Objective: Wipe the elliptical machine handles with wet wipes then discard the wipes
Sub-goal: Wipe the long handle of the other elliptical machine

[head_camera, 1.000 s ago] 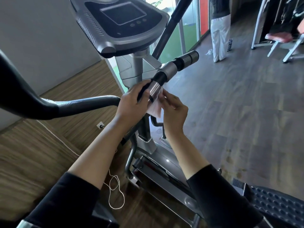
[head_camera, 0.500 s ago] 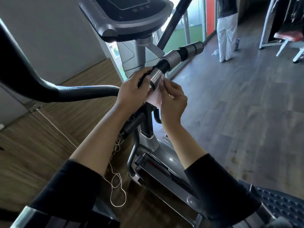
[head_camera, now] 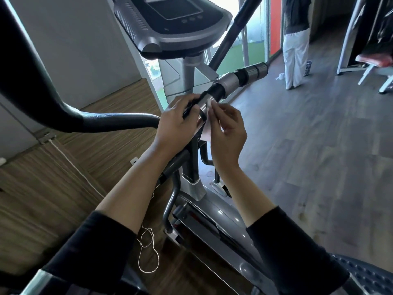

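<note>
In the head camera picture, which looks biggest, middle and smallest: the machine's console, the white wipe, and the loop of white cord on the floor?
1. Console, largest by far.
2. Loop of white cord.
3. White wipe, though the right hand hides part of it, so 2 and 3 are uncertain.

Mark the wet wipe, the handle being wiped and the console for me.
wet wipe (head_camera: 206,129): head view, on the white sheet hanging below the fingers.
handle (head_camera: 230,81): head view, on the silver sleeve past the hands.
console (head_camera: 174,9): head view, on the dark screen.
</note>
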`<action>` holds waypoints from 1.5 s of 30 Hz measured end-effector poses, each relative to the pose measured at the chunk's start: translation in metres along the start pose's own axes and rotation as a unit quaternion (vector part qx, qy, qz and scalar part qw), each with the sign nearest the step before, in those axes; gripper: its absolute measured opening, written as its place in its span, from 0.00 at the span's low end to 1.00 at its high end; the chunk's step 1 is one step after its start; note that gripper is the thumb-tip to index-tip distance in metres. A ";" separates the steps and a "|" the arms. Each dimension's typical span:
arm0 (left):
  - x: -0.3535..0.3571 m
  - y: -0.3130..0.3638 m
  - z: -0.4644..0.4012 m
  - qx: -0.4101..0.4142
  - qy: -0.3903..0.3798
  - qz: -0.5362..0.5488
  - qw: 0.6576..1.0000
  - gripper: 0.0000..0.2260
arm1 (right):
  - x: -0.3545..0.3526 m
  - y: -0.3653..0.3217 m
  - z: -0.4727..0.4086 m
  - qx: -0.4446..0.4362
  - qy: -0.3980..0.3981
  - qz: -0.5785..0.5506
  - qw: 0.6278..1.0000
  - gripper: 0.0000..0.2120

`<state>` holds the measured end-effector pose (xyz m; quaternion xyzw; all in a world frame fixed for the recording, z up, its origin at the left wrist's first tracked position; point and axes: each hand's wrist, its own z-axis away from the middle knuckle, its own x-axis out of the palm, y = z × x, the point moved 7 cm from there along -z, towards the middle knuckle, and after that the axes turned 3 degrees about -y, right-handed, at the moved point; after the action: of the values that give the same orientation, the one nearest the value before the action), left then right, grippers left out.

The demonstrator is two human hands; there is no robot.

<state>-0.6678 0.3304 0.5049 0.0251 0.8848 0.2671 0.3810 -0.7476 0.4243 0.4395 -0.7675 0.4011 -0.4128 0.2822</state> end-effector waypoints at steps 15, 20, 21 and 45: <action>-0.008 -0.004 0.017 0.004 0.031 0.004 0.999 0.12 | 0.002 -0.012 -0.005 -0.096 -0.056 0.103 0.989 0.09; -0.012 0.000 0.024 0.024 0.046 -0.008 0.999 0.13 | 0.005 -0.015 -0.027 -0.104 -0.063 0.132 0.984 0.10; -0.013 0.001 0.026 0.028 0.050 -0.003 0.998 0.13 | 0.005 -0.015 -0.025 -0.109 -0.064 0.138 0.982 0.10; -0.020 -0.001 0.048 -0.002 0.056 0.029 0.998 0.14 | 0.000 -0.011 0.009 0.018 -0.030 0.023 0.999 0.10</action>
<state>-0.6206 0.3465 0.4903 0.0353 0.9029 0.2813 0.3231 -0.7357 0.4307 0.4438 -0.7650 0.4026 -0.3900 0.3173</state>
